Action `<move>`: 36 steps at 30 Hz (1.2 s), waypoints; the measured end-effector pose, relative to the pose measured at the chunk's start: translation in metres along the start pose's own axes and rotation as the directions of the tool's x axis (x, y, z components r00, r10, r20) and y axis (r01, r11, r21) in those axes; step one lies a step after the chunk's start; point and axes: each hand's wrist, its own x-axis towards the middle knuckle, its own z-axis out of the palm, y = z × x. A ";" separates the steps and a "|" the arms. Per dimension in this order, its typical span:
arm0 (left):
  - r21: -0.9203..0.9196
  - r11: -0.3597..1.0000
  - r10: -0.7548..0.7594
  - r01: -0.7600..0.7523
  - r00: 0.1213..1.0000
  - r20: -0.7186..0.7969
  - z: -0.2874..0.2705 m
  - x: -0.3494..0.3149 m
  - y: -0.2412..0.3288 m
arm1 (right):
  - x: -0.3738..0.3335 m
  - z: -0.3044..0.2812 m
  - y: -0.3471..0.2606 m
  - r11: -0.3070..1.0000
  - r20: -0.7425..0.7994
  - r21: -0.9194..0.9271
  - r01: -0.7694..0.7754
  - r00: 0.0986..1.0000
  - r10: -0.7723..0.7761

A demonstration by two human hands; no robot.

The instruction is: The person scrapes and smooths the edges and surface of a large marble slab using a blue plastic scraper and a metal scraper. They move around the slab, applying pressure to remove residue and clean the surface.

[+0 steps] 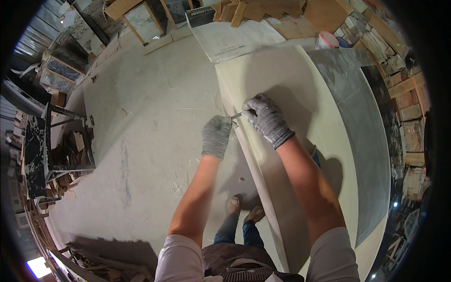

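Note:
A long cream board [291,75] lies in front of me and to my right, its pale long edge facing the floor on the left. A short, thin grey strip [236,115] like a blade or scraper crosses that edge, its exact kind too small to tell. My right hand [268,118], in a grey knit glove, is closed on its right end above the board. Just left of the edge, my gloved left hand [217,137] has its fingers curled round the other end. A bit of pale material hangs at the edge beside the left fingers.
Thin shavings [178,183] litter the concrete floor [141,141]. A blue thing [315,157] on the board is partly hidden by my right forearm. Grey slabs [357,103] lie to the right. Beyond are cardboard [263,10] and a white bucket [327,40]; a dark metal frame [70,141] stands left.

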 end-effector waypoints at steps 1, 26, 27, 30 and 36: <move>0.020 1.000 0.015 -0.015 1.000 -0.005 0.001 0.000 -0.001 | 0.000 0.001 0.001 1.000 -0.003 0.001 0.002 1.000 -0.002; 0.258 0.948 0.175 -0.189 0.982 0.078 0.001 -0.028 0.010 | -0.031 -0.008 -0.001 0.994 -0.025 0.104 0.020 1.000 -0.018; 0.240 0.953 0.171 -0.185 0.982 0.079 0.000 -0.026 0.011 | -0.029 -0.007 -0.002 0.996 -0.053 0.083 0.044 0.998 -0.040; 0.236 0.955 0.164 -0.179 0.983 0.081 0.003 -0.011 0.014 | -0.016 -0.002 -0.005 0.995 -0.108 0.045 0.094 0.990 -0.089; 0.381 0.890 0.230 -0.252 0.968 0.103 0.002 -0.004 0.005 | -0.015 0.001 -0.003 0.995 -0.068 0.071 0.074 0.995 -0.069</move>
